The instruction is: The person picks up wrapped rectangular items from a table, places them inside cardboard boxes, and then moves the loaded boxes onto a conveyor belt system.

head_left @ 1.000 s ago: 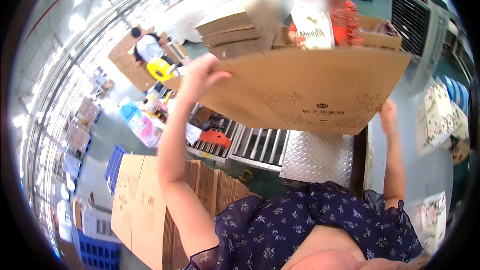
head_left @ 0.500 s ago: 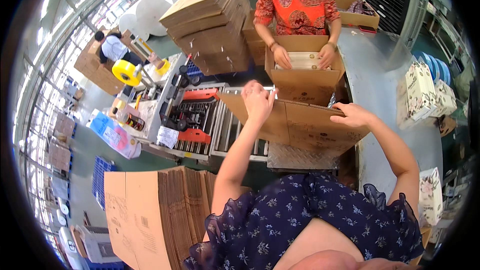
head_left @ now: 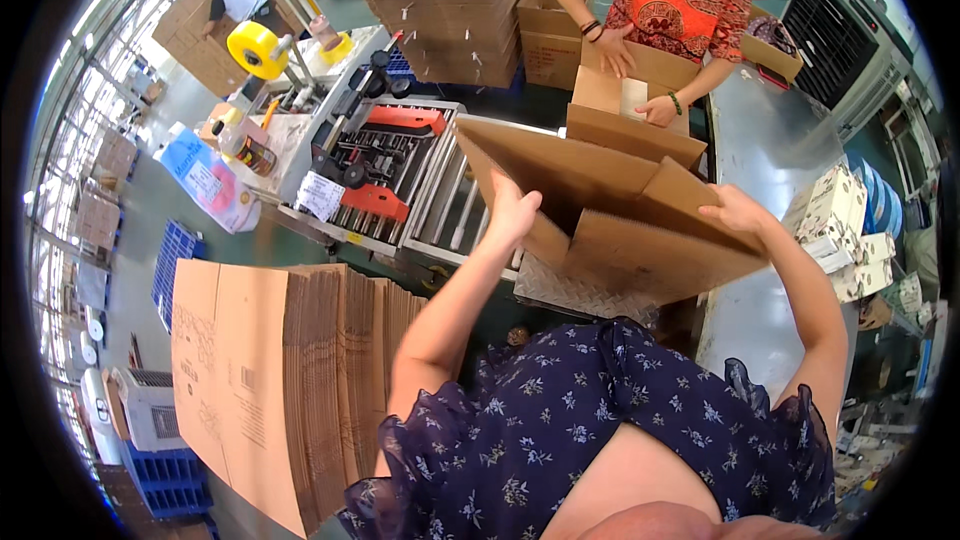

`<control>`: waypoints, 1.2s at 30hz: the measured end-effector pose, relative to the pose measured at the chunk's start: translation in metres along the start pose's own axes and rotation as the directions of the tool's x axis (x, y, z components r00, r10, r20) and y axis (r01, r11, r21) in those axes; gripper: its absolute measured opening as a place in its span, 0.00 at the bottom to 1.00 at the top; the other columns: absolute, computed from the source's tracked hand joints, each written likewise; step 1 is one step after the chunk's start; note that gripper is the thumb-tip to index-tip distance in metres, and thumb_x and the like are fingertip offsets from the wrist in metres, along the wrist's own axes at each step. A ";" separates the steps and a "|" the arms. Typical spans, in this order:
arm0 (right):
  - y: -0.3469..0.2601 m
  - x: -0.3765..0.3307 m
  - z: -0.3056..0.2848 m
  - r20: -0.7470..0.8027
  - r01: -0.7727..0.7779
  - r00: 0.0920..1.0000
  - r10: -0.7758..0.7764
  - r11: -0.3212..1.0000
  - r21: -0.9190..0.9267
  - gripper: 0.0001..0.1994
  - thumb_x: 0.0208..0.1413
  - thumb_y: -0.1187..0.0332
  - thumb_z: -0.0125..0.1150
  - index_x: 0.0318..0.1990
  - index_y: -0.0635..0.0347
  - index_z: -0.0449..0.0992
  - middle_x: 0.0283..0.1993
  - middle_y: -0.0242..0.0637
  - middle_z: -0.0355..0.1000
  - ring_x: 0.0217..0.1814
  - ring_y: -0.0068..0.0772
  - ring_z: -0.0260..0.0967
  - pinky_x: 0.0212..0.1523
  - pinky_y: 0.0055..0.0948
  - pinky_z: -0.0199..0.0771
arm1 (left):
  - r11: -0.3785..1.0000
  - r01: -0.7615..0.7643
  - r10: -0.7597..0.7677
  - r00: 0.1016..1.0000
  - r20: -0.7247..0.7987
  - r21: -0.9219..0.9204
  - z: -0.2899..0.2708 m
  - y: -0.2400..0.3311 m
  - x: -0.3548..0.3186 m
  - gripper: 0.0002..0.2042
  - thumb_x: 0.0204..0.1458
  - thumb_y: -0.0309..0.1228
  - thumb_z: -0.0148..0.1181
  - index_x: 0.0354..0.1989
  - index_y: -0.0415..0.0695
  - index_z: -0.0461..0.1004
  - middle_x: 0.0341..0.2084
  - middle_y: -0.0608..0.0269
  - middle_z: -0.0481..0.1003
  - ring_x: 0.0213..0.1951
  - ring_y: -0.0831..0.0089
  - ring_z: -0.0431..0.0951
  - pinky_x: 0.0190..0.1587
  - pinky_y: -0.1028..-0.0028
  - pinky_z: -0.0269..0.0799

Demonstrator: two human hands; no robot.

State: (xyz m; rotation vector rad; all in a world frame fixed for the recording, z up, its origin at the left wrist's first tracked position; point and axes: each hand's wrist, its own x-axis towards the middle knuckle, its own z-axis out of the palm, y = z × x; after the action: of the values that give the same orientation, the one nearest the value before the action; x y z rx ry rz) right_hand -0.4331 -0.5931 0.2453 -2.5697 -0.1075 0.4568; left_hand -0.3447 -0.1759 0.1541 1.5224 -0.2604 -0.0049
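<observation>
A brown cardboard box (head_left: 610, 210), partly unfolded with its flaps spread, rests over the metal plate (head_left: 590, 295) at the near end of the roller conveyor (head_left: 455, 205). My left hand (head_left: 512, 208) grips its left flap. My right hand (head_left: 735, 210) presses on its upper right edge. Across the conveyor a person in an orange patterned top reaches both hands into a second open cardboard box (head_left: 625, 115).
A stack of flat cartons (head_left: 290, 380) stands on edge at my lower left. A tape sealing machine (head_left: 370, 155) with red parts and a yellow tape roll (head_left: 257, 48) sits left of the conveyor. More stacked flat cardboard (head_left: 450, 0) is behind. White boxes (head_left: 850, 230) lie at right.
I have brought the flat carton down from above my head onto the plate and spread it into a box shape. The view has tilted down toward the conveyor.
</observation>
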 end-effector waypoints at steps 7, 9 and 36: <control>-0.014 -0.037 0.016 -0.170 -0.108 0.947 0.274 0.766 0.634 0.29 0.59 0.65 0.56 0.67 0.64 0.59 0.62 0.52 0.66 0.65 0.48 0.63 0.66 0.40 0.60 | 0.715 0.018 -0.567 0.601 0.563 0.699 -0.069 0.164 -0.004 0.40 0.48 0.20 0.48 0.71 0.31 0.38 0.47 0.41 0.73 0.40 0.66 0.80 0.44 0.68 0.77; 0.002 -0.007 0.083 -0.513 0.199 0.856 -0.062 0.956 0.217 0.34 0.59 0.65 0.55 0.71 0.64 0.52 0.70 0.54 0.56 0.74 0.48 0.52 0.73 0.41 0.49 | 0.447 0.084 -0.802 0.478 0.357 0.891 -0.036 0.141 0.001 0.40 0.51 0.22 0.50 0.70 0.25 0.35 0.48 0.29 0.71 0.32 0.59 0.82 0.43 0.66 0.78; -0.075 0.052 0.156 -0.226 0.273 0.902 -0.369 0.891 -0.362 0.30 0.66 0.47 0.43 0.67 0.58 0.62 0.71 0.52 0.57 0.73 0.52 0.51 0.73 0.50 0.46 | 0.001 -0.994 0.495 0.093 0.864 0.107 0.032 -0.048 -0.048 0.22 0.47 0.37 0.57 0.53 0.48 0.73 0.47 0.55 0.70 0.44 0.60 0.71 0.47 0.61 0.69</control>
State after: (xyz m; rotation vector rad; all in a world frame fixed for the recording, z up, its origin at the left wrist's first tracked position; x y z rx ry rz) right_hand -0.4368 -0.4449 0.1419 -2.8272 -0.5403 -0.0767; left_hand -0.3894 -0.2016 0.0996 1.8416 -2.0492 0.7067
